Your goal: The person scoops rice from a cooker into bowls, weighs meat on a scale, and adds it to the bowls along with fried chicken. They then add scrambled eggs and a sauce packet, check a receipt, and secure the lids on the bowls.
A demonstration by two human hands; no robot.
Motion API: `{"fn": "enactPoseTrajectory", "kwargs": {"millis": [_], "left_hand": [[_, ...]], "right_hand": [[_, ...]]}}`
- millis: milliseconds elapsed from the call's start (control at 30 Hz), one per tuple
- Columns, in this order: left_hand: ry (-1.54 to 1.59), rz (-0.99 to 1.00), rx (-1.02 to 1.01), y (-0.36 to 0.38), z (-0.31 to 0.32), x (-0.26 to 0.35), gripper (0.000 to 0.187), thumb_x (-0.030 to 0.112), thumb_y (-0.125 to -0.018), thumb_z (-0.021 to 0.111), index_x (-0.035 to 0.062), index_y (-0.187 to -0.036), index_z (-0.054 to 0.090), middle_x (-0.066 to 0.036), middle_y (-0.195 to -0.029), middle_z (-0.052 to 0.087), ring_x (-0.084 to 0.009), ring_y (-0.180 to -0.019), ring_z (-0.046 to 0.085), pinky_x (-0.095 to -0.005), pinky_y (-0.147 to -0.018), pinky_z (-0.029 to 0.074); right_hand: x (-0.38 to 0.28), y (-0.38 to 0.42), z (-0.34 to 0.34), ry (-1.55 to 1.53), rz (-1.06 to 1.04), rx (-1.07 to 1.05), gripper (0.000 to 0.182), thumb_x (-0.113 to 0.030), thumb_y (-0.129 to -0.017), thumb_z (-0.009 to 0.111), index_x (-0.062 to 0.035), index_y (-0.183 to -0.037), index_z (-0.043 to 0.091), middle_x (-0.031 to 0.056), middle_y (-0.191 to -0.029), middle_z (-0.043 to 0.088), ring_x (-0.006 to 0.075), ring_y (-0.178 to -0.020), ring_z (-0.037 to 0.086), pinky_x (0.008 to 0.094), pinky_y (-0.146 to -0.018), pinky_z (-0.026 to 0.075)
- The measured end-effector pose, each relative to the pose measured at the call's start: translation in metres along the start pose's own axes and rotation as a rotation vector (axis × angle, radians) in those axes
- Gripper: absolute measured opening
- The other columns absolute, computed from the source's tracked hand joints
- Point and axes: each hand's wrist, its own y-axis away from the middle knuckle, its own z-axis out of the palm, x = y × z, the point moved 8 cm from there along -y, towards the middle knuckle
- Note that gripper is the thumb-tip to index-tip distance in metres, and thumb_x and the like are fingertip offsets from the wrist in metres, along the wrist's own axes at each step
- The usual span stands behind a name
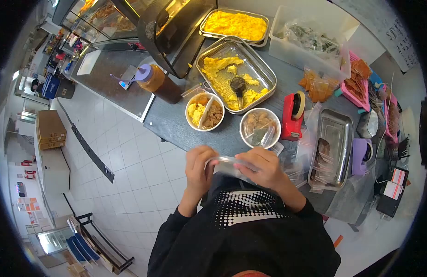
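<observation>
Standing at the dark counter (176,122), a person in a black top holds both hands close together at chest height, just short of the counter's near edge. Farthest back sits a clear plastic tub (310,44) of bagged greens, and beside it a steel tray (235,25) full of yellow scrambled egg. Nearer lies a second steel tray (259,62), partly emptied of egg, with a dark-handled scoop (239,87) resting in it. To the right a smaller, bare steel tray (336,143) lies among loose plastic bags. A red tape dispenser (292,115) stands between that tray and two round bowls: a divided bowl (204,112) with egg and brown meat, and a covered bowl (260,128) just beside it. A brown sauce bottle (159,83) with a purple cap stands to the left. Smallest, a clear plastic lid (227,161) is pinched between the left hand (199,168) and the right hand (266,168), fingers clamped on its rim, just in front of the covered bowl.
</observation>
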Motion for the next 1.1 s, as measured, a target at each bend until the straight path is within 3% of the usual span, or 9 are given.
{"fn": "enactPoseTrajectory", "kwargs": {"millis": [67, 167, 333, 533, 633, 733, 833, 1033, 1100], "left_hand": [[-0.086, 0.039, 0.179, -0.011, -0.019, 0.021, 0.027, 0.005, -0.068, 0.066, 0.0016, -0.087, 0.047, -0.012, -0.085, 0.050, -0.0222, -0.075, 0.052, -0.0284, -0.067, 0.042], [1.065, -0.365, 0.005, -0.011, 0.002, 0.024, 0.031, 0.002, -0.069, 0.066, 0.0029, -0.090, 0.044, -0.010, -0.085, 0.050, -0.0159, -0.079, 0.052, -0.0260, -0.070, 0.043], [1.360, -0.336, -0.082, -0.020, 0.012, 0.044, 0.028, -0.009, -0.070, 0.061, 0.0015, -0.088, 0.042, -0.009, -0.086, 0.051, -0.0127, -0.078, 0.055, -0.0227, -0.070, 0.046], [1.467, -0.359, -0.234, -0.017, 0.020, 0.047, 0.019, -0.005, -0.072, 0.060, -0.0004, -0.085, 0.046, -0.011, -0.083, 0.056, -0.0155, -0.077, 0.058, -0.0260, -0.071, 0.049], [1.437, -0.493, -0.232, -0.017, 0.022, 0.047, 0.022, 0.014, -0.073, 0.065, 0.0035, -0.080, 0.046, -0.010, -0.073, 0.057, -0.0148, -0.063, 0.057, -0.0224, -0.058, 0.048], [1.433, -0.501, -0.284, -0.019, 0.023, 0.051, 0.020, 0.016, -0.076, 0.062, 0.0030, -0.081, 0.047, -0.011, -0.073, 0.058, -0.0148, -0.062, 0.057, -0.0211, -0.055, 0.046], [1.618, -0.460, -0.412, -0.017, 0.028, 0.053, 0.012, 0.002, -0.078, 0.056, -0.0010, -0.087, 0.049, -0.011, -0.079, 0.058, -0.0153, -0.074, 0.059, -0.0225, -0.061, 0.048], [1.236, -0.482, -0.400, -0.014, 0.020, 0.053, 0.012, 0.003, -0.079, 0.053, -0.0017, -0.090, 0.050, -0.006, -0.075, 0.057, -0.0089, -0.067, 0.055, -0.0190, -0.058, 0.044], [1.139, -0.482, -0.544, -0.006, 0.025, 0.046, 0.012, 0.005, -0.080, 0.052, -0.0023, -0.089, 0.051, -0.004, -0.074, 0.056, -0.0065, -0.064, 0.052, -0.0180, -0.056, 0.042]], "right_hand": [[-0.030, -0.015, -0.019, 0.134, -0.122, 0.159, 0.027, -0.003, -0.061, 0.068, -0.0018, -0.086, 0.060, 0.0012, -0.058, 0.048, 0.0154, -0.047, 0.047, 0.0254, -0.042, 0.037], [-0.050, -0.018, -0.035, 0.267, -0.210, 0.335, 0.029, 0.001, -0.058, 0.068, -0.0007, -0.086, 0.061, 0.0004, -0.058, 0.044, 0.0133, -0.047, 0.043, 0.0244, -0.042, 0.035], [-0.066, -0.014, -0.039, 0.312, -0.285, 0.429, 0.035, 0.001, -0.055, 0.070, -0.0035, -0.088, 0.062, -0.0015, -0.064, 0.044, 0.0122, -0.050, 0.042, 0.0223, -0.043, 0.036], [-0.076, -0.009, -0.044, 0.330, -0.280, 0.434, 0.040, -0.001, -0.053, 0.070, -0.0059, -0.092, 0.062, -0.0024, -0.067, 0.043, 0.0111, -0.055, 0.042, 0.0215, -0.046, 0.037], [-0.080, -0.007, -0.045, 0.397, -0.312, 0.413, 0.040, -0.002, -0.052, 0.069, -0.0063, -0.091, 0.063, -0.0030, -0.068, 0.042, 0.0109, -0.056, 0.042, 0.0212, -0.047, 0.038], [-0.084, -0.005, -0.046, 0.457, -0.347, 0.376, 0.039, -0.004, -0.051, 0.067, -0.0061, -0.090, 0.064, -0.0034, -0.067, 0.041, 0.0109, -0.058, 0.042, 0.0211, -0.048, 0.037], [-0.084, -0.004, -0.048, 0.454, -0.341, 0.378, 0.039, -0.005, -0.050, 0.066, -0.0058, -0.089, 0.065, -0.0034, -0.068, 0.042, 0.0109, -0.058, 0.041, 0.0209, -0.048, 0.037], [-0.084, -0.001, -0.038, 0.510, -0.405, 0.277, 0.038, -0.003, -0.053, 0.070, -0.0058, -0.089, 0.063, -0.0001, -0.069, 0.037, 0.0131, -0.057, 0.041, 0.0238, -0.044, 0.032], [-0.076, 0.007, -0.029, 0.473, -0.398, 0.239, 0.035, -0.004, -0.054, 0.070, -0.0047, -0.089, 0.063, 0.0004, -0.071, 0.039, 0.0130, -0.061, 0.043, 0.0236, -0.046, 0.034]]}}
